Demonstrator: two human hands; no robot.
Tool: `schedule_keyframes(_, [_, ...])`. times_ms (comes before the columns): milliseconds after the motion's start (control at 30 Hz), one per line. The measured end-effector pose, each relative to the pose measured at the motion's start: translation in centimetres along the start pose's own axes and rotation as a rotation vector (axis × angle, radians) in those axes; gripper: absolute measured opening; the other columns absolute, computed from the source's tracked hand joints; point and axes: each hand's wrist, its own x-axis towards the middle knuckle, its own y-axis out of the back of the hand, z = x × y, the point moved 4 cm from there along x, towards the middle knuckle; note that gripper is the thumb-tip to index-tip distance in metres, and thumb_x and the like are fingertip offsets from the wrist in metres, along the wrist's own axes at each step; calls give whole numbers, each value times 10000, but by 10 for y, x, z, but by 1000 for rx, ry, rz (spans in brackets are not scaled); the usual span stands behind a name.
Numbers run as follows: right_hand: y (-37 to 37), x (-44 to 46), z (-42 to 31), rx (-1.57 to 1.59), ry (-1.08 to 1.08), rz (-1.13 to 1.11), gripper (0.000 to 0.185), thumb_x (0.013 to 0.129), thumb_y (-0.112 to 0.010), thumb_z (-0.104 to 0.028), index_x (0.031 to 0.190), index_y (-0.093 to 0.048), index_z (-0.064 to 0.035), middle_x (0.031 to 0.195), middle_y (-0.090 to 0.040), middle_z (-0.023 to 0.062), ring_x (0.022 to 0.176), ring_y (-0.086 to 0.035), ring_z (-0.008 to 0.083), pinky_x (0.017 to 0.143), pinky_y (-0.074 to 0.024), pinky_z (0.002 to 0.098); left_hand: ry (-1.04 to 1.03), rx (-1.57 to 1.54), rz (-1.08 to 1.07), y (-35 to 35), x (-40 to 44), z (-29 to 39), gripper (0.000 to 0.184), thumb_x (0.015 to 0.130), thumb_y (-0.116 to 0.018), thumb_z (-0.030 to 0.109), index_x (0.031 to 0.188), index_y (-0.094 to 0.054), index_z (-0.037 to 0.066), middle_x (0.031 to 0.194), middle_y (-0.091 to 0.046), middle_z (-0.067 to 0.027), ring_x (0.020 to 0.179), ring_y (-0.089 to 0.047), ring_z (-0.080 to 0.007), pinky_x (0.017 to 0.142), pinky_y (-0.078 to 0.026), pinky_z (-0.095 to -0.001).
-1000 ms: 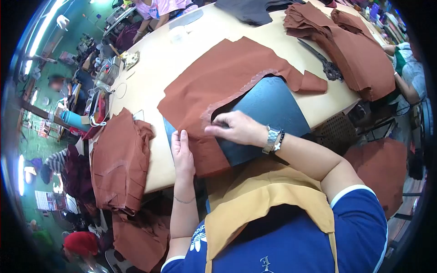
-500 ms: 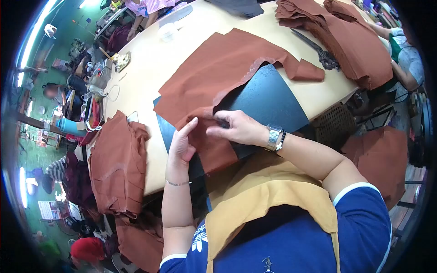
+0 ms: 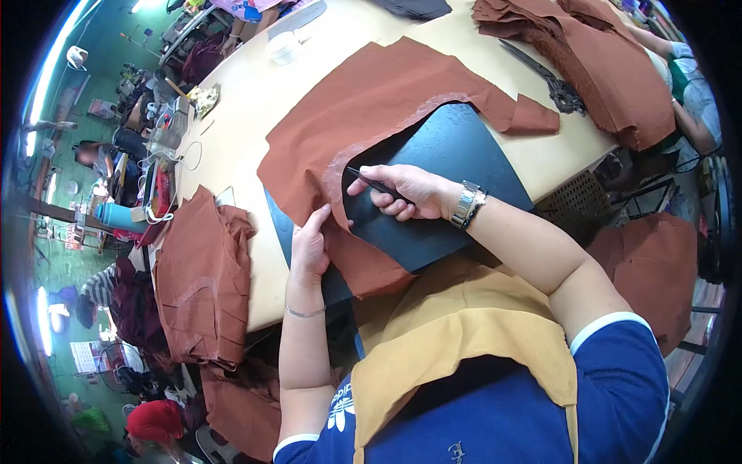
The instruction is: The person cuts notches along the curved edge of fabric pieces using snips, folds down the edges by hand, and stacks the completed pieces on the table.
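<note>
A rust-brown fabric piece point(image 3: 371, 100) with a pale band along its curved inner edge lies over a dark board point(image 3: 456, 162) on the table. My left hand point(image 3: 311, 243) pinches the fabric near its lower left part, thumb on top and the other fingers partly hidden beneath. Just right of the curved edge, my right hand point(image 3: 406, 192) is closed around a small dark pointed tool point(image 3: 375, 183), its tip pointing left at the pale band.
Stacks of brown fabric lie on the table's left point(image 3: 205, 278) and right point(image 3: 587, 69). Dark scissors point(image 3: 545, 77) rest beside the right stack. A round white container point(image 3: 284, 48) stands at the back. Other people are at the far edge, right side and lower left.
My right hand has turned and lifted slightly, and the dark tool in it now shows. The fabric fold between my hands has opened out, and the lower flap has swung right.
</note>
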Motion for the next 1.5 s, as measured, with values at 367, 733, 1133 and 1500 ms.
schedule_keyframes(367, [2,16,-6,74,35,33,414,1021,-428,-438,1142,-528,-54,650,-355,-59,465,-274,9,363,-224,146,22,7,-1,6,3,-3,368,948,-511,60,1312,-467,36,1150,-607,-113,924,-653,-250,719,-595,-396])
schedule_keyframes(733, [4,13,-4,62,44,0,395,1017,-428,-428,1117,-546,-65,654,-373,-61,467,-279,7,369,-229,144,-1,-9,40,-1,-1,-2,234,931,-557,106,1149,-558,24,912,-640,-89,728,-638,-204,693,-588,-395])
schedule_keyframes(1133, [4,8,-4,31,110,27,350,1032,-433,-378,1086,-547,-52,643,-370,-59,481,-271,16,383,-228,153,-7,-5,2,-1,0,-1,193,944,-521,87,1122,-564,25,873,-627,-86,714,-620,-197,718,-576,-401])
schedule_keyframes(1500, [2,9,-4,63,50,-6,379,1022,-426,-408,1102,-542,-56,641,-377,-56,455,-271,12,369,-226,145,19,5,-5,-5,-3,2,181,944,-517,85,1098,-576,13,855,-633,-86,706,-626,-196,720,-583,-392])
